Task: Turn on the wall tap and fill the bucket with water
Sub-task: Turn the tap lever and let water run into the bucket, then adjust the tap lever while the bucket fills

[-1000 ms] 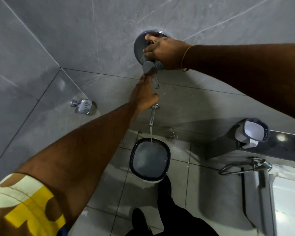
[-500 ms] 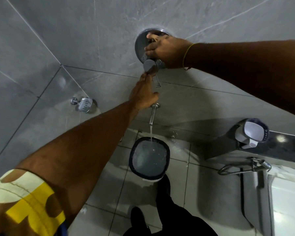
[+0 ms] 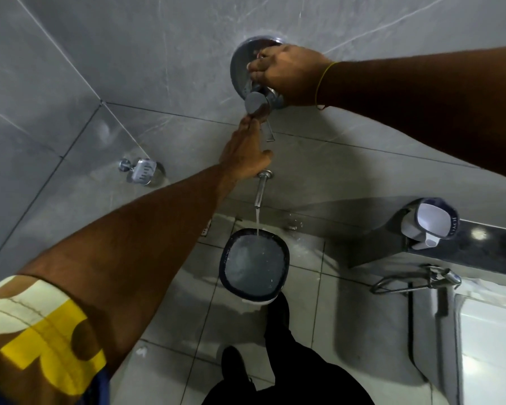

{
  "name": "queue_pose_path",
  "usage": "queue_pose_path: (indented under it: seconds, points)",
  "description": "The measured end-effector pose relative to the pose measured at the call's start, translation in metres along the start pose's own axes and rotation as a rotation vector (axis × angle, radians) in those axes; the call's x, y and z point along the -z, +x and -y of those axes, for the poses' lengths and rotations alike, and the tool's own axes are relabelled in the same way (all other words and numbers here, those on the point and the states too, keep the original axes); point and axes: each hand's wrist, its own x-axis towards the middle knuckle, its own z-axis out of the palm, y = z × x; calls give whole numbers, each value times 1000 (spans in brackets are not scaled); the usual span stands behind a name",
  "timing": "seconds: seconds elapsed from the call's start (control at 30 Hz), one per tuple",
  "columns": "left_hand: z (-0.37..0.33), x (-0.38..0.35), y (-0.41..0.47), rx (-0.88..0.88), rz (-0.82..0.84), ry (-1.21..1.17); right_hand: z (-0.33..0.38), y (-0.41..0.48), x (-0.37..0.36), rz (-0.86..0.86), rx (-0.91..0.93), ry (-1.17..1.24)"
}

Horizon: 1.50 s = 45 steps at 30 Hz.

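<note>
On the far grey-tiled wall: round chrome wall tap, valve plate with knob.
Right hand: fingers curled over the valve body, clamped on it, probably to set the flow.
Left hand: fingers held together and extended, tips touching the underside of the knob; whether it grips anything cannot be told. Judged to be steadying or nudging the control.
Spout: below the valve, just beside the left wrist, running a thin stream.
Bucket: on the floor tiles directly under the spout, so the stream lands near its far rim; water stands close to the brim, filling judged nearly done.
Clearances: open floor left of the bucket; the person's foot touches or nearly touches its near edge; ledge with dispenser well apart, right; soap dish on the wall, left.
</note>
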Motion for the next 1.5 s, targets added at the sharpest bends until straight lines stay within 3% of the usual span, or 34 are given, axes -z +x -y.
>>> queue_pose_path:
  seconds: [0.57,1.0,1.1,1.33,1.43,1.5]
  points:
    - [-1,5,-3,-20,55,23,11,2,12,36,-53,-263]
    - [2,6,-7,-45,65,7,-17,21,-14,-179,373,-764]
    - [4,8,-7,-72,52,-12,-26,24,-19,-293,445,-841]
    - [7,13,-7,-102,27,-9,-38,34,-27,-298,576,-788]
    - [6,18,-6,-120,25,12,-38,31,-24,-294,529,-709]
    - [5,24,-9,-134,13,34,-35,24,-25,-425,420,-587]
